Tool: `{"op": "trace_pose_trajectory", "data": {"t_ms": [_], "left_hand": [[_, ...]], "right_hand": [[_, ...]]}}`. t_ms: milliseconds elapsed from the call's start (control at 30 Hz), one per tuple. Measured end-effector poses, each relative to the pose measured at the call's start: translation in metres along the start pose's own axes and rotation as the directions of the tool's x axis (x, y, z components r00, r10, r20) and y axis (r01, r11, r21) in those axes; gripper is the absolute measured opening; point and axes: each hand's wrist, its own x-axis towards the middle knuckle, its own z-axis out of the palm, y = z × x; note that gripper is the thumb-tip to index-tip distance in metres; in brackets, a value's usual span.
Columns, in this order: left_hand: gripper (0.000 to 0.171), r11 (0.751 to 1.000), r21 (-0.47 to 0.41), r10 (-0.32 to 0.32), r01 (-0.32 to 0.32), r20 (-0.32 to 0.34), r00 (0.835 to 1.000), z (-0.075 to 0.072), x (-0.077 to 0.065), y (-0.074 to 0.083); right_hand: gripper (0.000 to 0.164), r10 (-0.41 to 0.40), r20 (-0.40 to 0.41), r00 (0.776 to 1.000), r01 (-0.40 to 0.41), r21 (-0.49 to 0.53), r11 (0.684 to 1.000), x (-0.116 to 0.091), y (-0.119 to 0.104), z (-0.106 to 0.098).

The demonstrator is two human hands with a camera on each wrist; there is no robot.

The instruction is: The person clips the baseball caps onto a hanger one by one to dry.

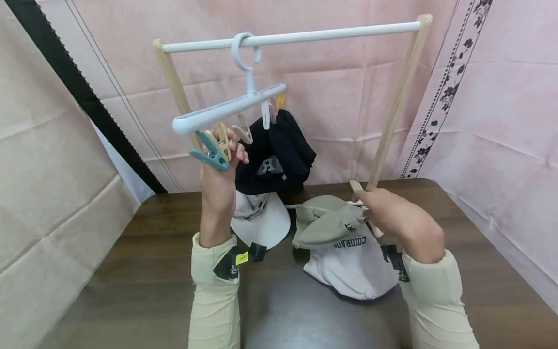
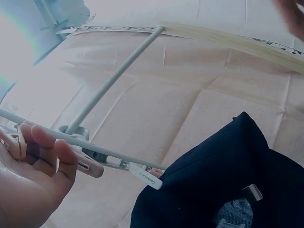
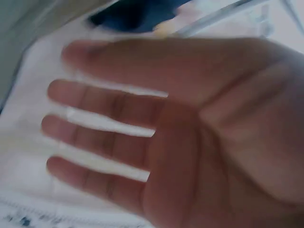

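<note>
A pale blue hanger (image 1: 228, 106) hangs by its hook from the rack's white rod (image 1: 331, 35). Along its bar sit several clothespins, including a teal clothespin (image 1: 211, 152), a tan clothespin (image 1: 224, 141) and a white clothespin (image 1: 265, 115). My left hand (image 1: 220, 179) is raised under the hanger's near end, its fingers curled at the tan clothespin, which it pinches. A dark navy cap (image 1: 296, 145) hangs below the far-end clips. In the right wrist view, my right hand (image 3: 166, 128) has its fingers straight and spread, holding nothing; the head view shows it above the caps at right.
A white cap (image 1: 263, 225) lies on the brown table (image 1: 144, 271) under the navy one. An olive cap (image 1: 324, 220) rests on a pale cap (image 1: 355, 266) lettered COLORADO. The rack's wooden post (image 1: 398, 102) rises behind my right hand, before a pink cloth backdrop (image 1: 331, 106).
</note>
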Motion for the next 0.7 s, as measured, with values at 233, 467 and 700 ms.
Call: {"op": "trace_pose_trajectory", "data": {"t_ms": [233,467,700], "left_hand": [[0.045,1.0,-0.006,-0.019,0.019,-0.007,1.0,0.002,0.002,0.005],[0.047,0.996,-0.048,-0.081,0.079,-0.043,0.996,0.006,0.001,0.007],[0.029,0.99,-0.017,-0.138,0.137,-0.019,0.99,0.005,0.0,0.009]], "right_hand": [[0.029,-0.301,-0.051,0.952,0.266,-0.344,0.901,0.007,-0.058,0.023],[0.028,-0.35,0.083,0.933,0.342,-0.502,0.794,0.017,-0.101,0.074],[0.014,-0.469,-0.048,0.882,0.316,-0.677,0.665,0.03,-0.096,0.126]]}}
